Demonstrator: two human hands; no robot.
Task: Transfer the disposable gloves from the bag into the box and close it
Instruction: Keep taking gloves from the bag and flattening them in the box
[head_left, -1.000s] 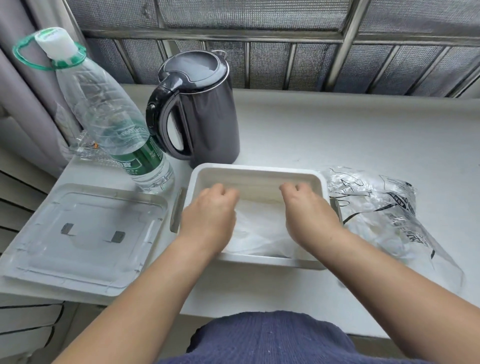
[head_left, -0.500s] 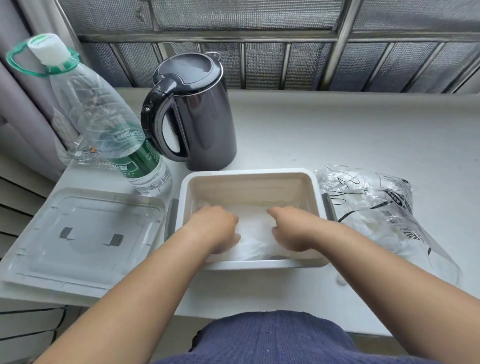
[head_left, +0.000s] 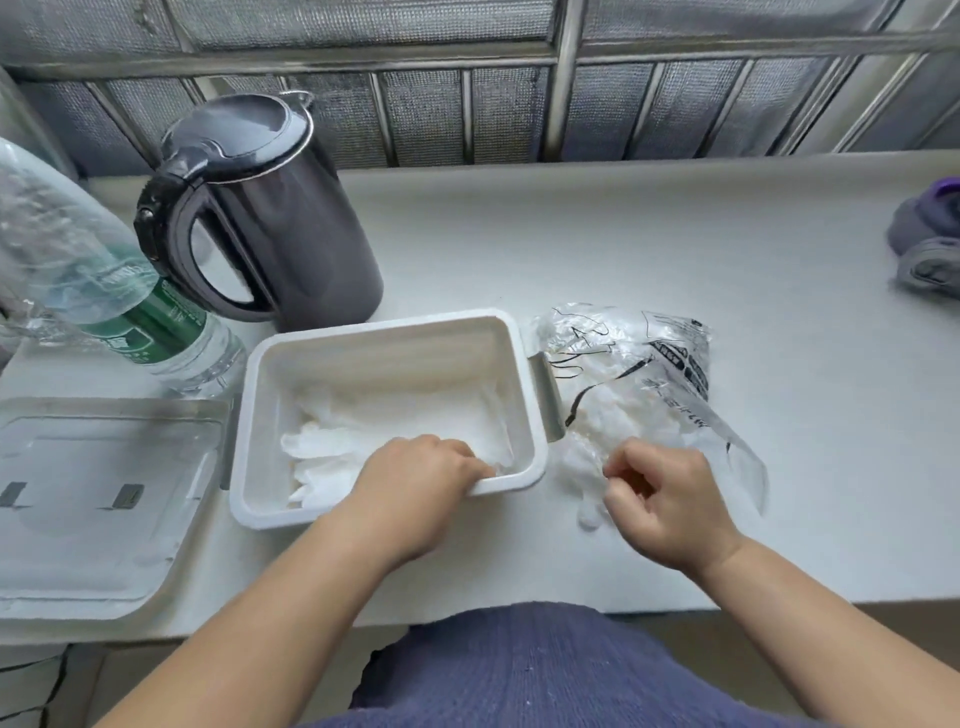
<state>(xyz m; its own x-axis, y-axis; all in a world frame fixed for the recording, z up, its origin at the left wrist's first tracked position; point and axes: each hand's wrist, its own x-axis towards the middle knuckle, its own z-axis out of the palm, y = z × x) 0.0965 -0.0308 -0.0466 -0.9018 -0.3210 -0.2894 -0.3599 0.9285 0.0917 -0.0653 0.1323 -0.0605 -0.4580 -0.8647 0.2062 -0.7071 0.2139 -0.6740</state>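
Note:
A white plastic box (head_left: 384, 328) stands open on the sill in front of me, with a layer of white disposable gloves (head_left: 332, 453) on its floor. My left hand (head_left: 415, 486) holds the near rim at its right corner, fingers curled over the edge. To the right lies the clear printed bag (head_left: 652, 374), with more white gloves (head_left: 576, 465) spilling from its near end. My right hand (head_left: 670, 504) is at that end, fingers curled, its thumb and fingertips pinching the spilled gloves. The box's clear lid (head_left: 98, 493) lies flat to the left.
A dark electric kettle (head_left: 275, 218) stands just behind the box. A large water bottle (head_left: 104, 291) leans at the left. A purple and grey object (head_left: 930, 244) lies at the far right. The sill's front edge runs just below my hands.
Both hands were pressing the gloves down inside the box. My right hand has come out and moved right to the bag's mouth. My left hand has shifted to the near rim.

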